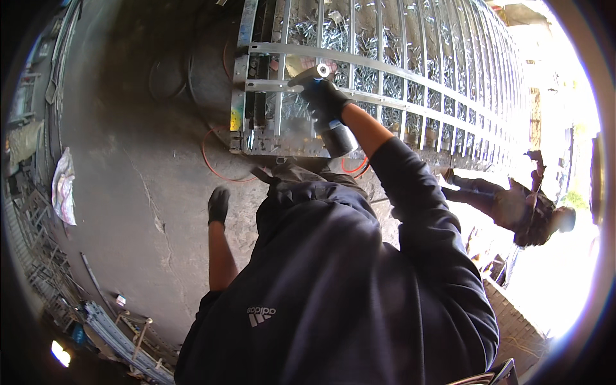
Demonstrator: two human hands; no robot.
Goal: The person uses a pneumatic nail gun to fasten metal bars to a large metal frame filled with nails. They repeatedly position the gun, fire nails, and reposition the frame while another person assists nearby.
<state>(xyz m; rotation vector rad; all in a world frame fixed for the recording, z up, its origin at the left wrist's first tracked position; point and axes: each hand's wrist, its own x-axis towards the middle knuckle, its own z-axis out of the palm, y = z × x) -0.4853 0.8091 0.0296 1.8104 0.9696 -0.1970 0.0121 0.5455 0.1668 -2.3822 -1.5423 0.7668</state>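
My right hand (326, 101), in a dark glove, is wrapped round the grip of an air rivet gun (339, 141). The gun has a wide dark cylinder at its base and a silver round end on its head. Its nose points left, close to the lower crossbar of a metal frame (385, 101); whether it touches the bar I cannot tell. Away to the left, my left hand (219, 204), gloved too, hangs low over the floor beside my body. Its fingers are too dark to make out.
Countless shiny metal pins (366, 48) lie beneath the frame's slats. An orange hose (206, 154) curls on the floor by the frame's corner. At the right, another person (523, 208) stands near the frame. Metal lengths (119, 333) are stacked at lower left.
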